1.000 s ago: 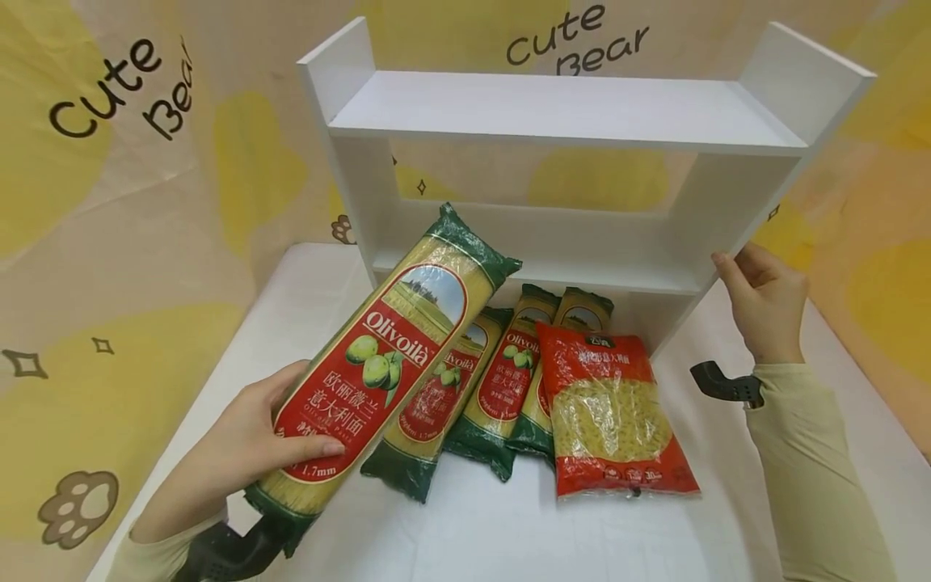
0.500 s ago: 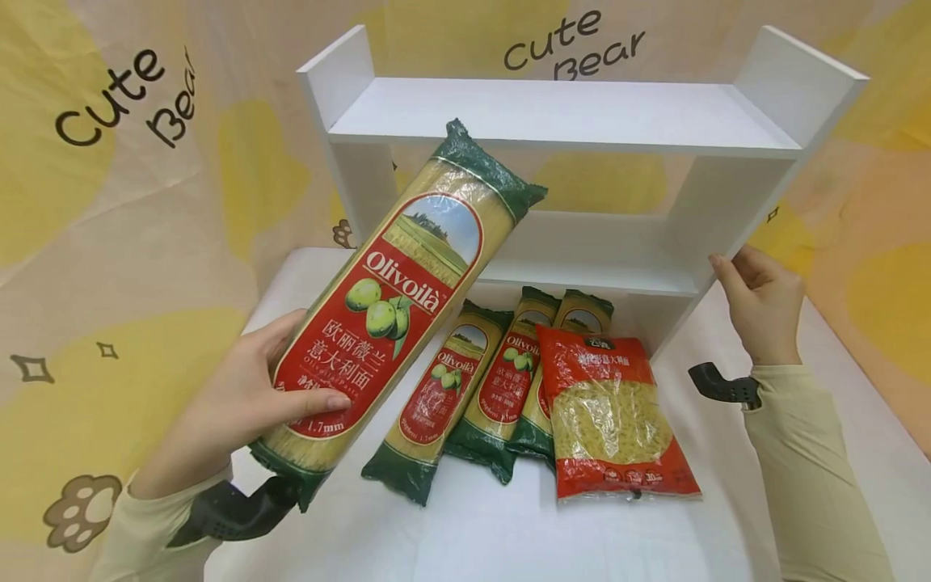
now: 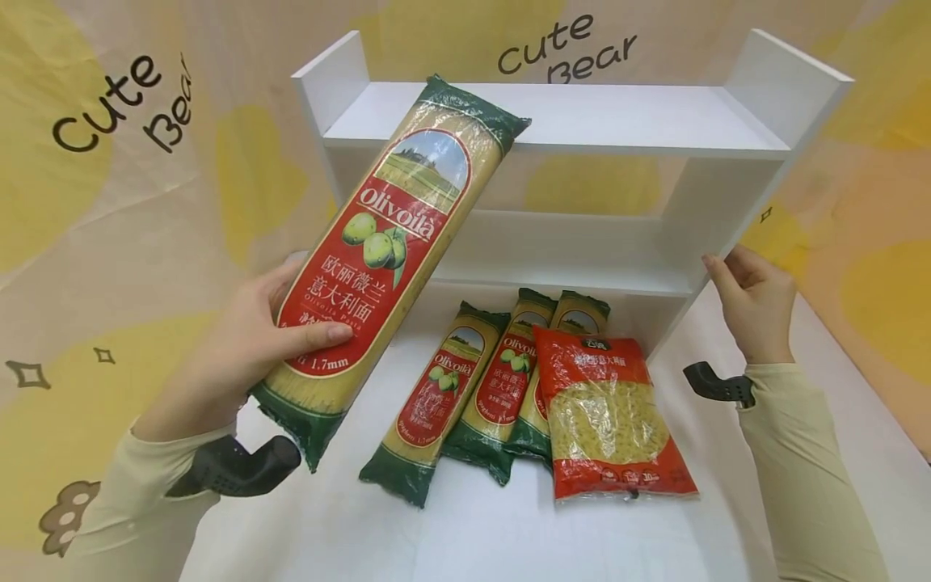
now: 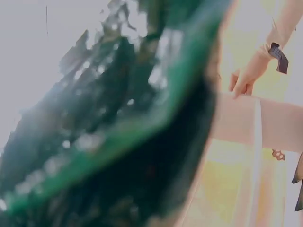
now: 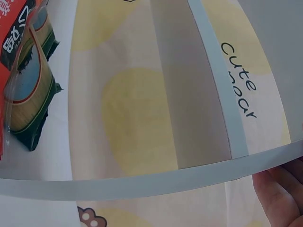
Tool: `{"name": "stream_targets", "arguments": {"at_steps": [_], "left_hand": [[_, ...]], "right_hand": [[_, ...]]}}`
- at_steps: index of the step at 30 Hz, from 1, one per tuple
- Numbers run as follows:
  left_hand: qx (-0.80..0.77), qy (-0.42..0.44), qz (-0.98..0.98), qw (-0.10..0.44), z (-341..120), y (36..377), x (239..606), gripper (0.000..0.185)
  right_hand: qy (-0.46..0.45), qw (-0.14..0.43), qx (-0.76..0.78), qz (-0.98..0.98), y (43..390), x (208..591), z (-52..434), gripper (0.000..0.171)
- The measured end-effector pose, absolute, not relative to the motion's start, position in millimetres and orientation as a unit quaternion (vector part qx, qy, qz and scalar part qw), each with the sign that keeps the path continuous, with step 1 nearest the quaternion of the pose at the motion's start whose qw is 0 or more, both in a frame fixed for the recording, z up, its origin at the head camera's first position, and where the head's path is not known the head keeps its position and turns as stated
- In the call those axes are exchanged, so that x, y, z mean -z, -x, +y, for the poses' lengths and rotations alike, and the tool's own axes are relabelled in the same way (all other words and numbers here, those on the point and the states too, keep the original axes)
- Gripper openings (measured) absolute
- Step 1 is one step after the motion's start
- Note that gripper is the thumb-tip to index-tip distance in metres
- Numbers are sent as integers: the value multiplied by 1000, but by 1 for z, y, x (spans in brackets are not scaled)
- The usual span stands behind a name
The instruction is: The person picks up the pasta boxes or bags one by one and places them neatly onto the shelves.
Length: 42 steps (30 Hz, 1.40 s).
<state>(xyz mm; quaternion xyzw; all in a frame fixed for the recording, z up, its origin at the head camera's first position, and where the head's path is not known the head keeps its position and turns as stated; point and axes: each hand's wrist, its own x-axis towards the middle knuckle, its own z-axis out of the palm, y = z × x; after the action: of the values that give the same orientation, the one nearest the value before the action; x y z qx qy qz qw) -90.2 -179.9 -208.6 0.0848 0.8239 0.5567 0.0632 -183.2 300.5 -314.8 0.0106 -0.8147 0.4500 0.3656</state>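
My left hand (image 3: 240, 339) holds a spaghetti pack (image 3: 385, 250) near its lower end, thumb curled across the red label and fingers behind it. The pack is in the air, tilted, with its top green end level with the front left of the shelf unit's (image 3: 756, 194) upper board (image 3: 625, 121); I cannot tell whether it touches the board yet. The left wrist view is filled by the pack's blurred green bottom end (image 4: 109, 142), so it tells me nothing about clearance.

My right hand (image 3: 752, 303) is on the unit's right side panel, fingers bent round its front edge, steadying it. In the right wrist view only its fingertips (image 5: 279, 194) show at the white edge.

On the desk (image 3: 473, 533), in front of the unit, lie three more spaghetti packs (image 3: 436, 404) fanned side by side, and a red macaroni bag (image 3: 611, 412) overlapping the rightmost one.

To do this well, I judge the pack should be turned closer to level before it goes onto the board, since a long stiff pack held by one end will droop and pivot. I would slide my hold toward the middle, lead with the top end over the board's front edge, and brace the unit with the right so that it does not shift back.
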Motion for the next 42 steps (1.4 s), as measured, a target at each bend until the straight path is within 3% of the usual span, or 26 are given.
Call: {"name": "stream_targets", "arguments": {"at_steps": [12, 21, 25, 34, 38, 42], "left_hand": [[-663, -65, 741, 85, -186, 124, 193, 36], [-698, -34, 706, 116, -186, 147, 177, 40], [-729, -52, 668, 141, -187, 158, 170, 34], [-751, -53, 634, 176, -179, 179, 153, 40], [-747, -57, 641, 170, -177, 180, 153, 39], [-739, -21, 659, 141, -175, 172, 152, 49]], "right_hand": [[-13, 374, -428, -822, 181, 313, 299, 22], [-12, 375, -429, -822, 181, 313, 298, 23], [-7, 368, -438, -820, 181, 313, 297, 24], [2, 363, -444, -819, 183, 314, 297, 26], [0, 364, -445, -818, 183, 314, 296, 26], [1, 368, -452, -813, 182, 314, 296, 25]]}}
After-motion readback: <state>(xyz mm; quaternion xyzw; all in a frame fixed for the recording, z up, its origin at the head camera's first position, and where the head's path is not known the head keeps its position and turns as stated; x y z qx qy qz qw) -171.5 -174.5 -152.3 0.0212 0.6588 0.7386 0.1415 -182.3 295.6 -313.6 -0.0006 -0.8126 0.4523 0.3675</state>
